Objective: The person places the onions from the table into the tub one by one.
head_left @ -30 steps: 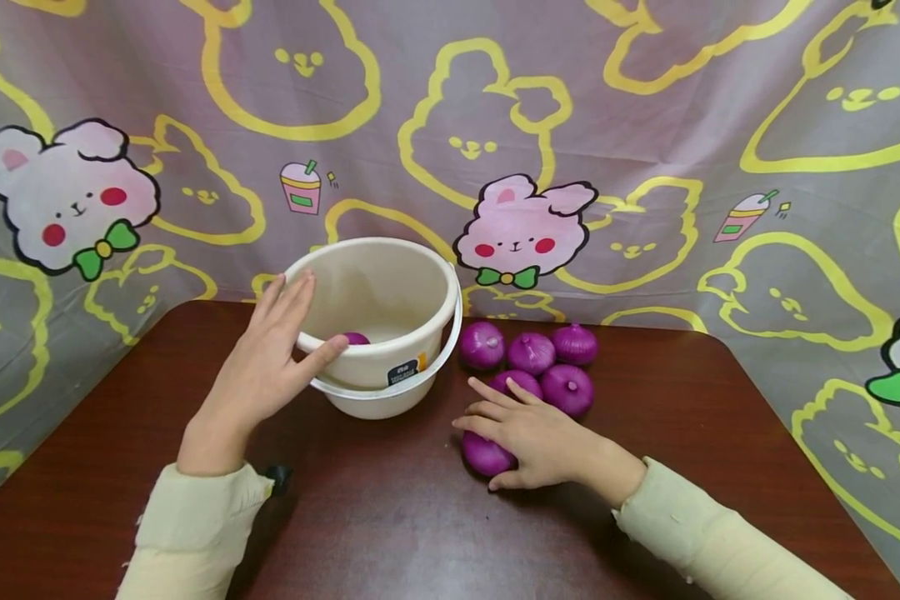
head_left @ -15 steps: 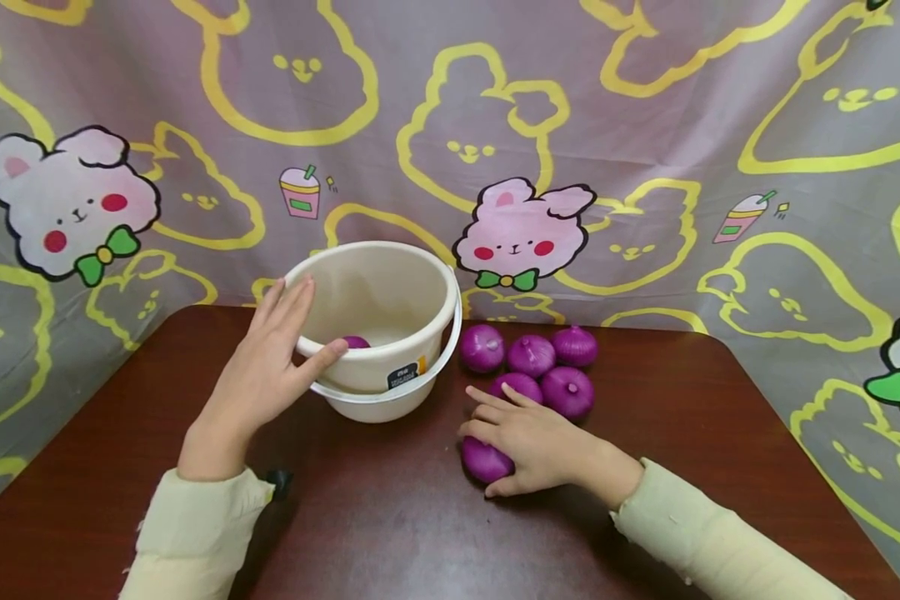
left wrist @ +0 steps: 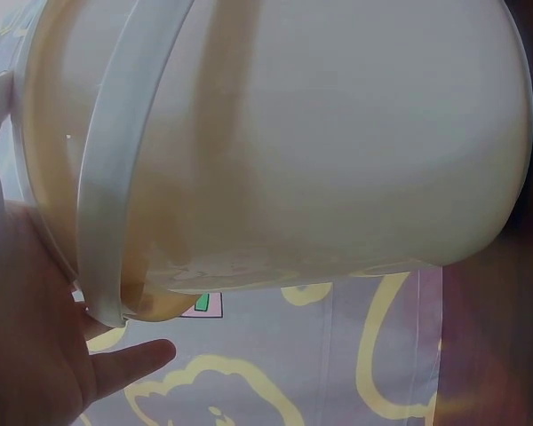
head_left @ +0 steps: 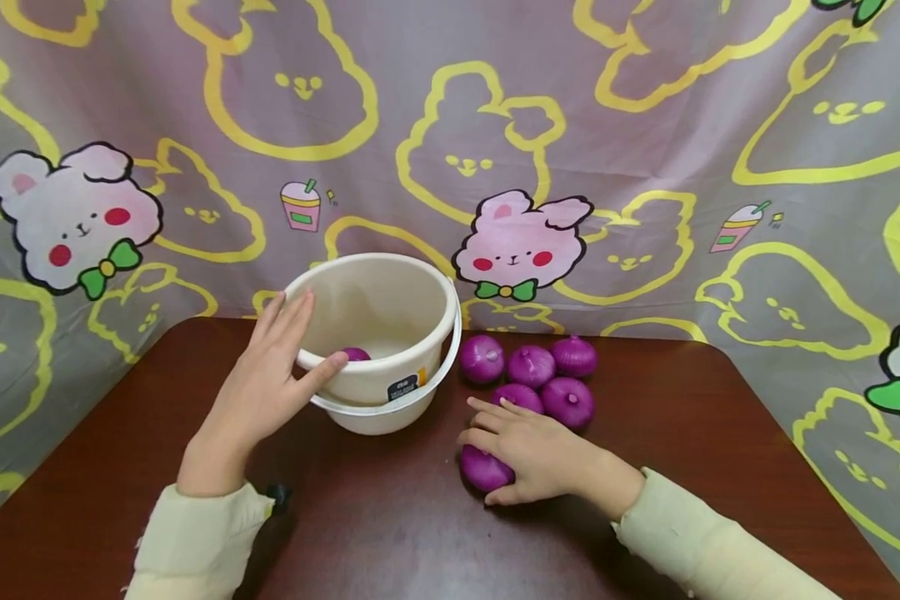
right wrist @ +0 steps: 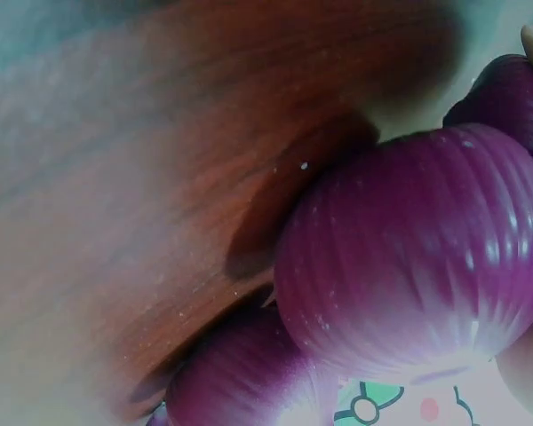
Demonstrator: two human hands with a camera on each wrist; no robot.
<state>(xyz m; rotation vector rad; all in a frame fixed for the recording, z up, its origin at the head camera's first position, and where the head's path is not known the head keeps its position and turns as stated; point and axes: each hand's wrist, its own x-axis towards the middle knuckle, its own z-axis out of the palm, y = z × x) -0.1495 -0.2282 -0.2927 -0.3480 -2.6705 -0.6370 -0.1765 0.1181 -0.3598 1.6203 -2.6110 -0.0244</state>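
My left hand [head_left: 258, 387] rests on the left side of a cream plastic bucket [head_left: 367, 421], fingers nearly straight at the rim and thumb across its near edge. One purple onion [head_left: 356, 354] shows inside, partly hidden by the wall. In the left wrist view, the bucket's side [left wrist: 338, 151] and handle [left wrist: 129, 133] lie beside the hand. My right hand [head_left: 536, 454] holds a purple onion [head_left: 483, 471] on the table, its fingers curled over the top. The right wrist view shows the onion [right wrist: 409, 257] large, with a smaller-looking onion [right wrist: 253, 373] below it.
Several purple onions [head_left: 531, 367] sit grouped right of the bucket, behind my right hand. A dark wooden table [head_left: 390, 533] carries everything. Behind it hangs a patterned curtain [head_left: 360, 183]. A small black object [head_left: 279, 498] shows by my left cuff.
The whole head view has shifted, so the scene sits slightly lower in it. Both hands keep nearly the same places, the left at the bucket and the right over the onion.
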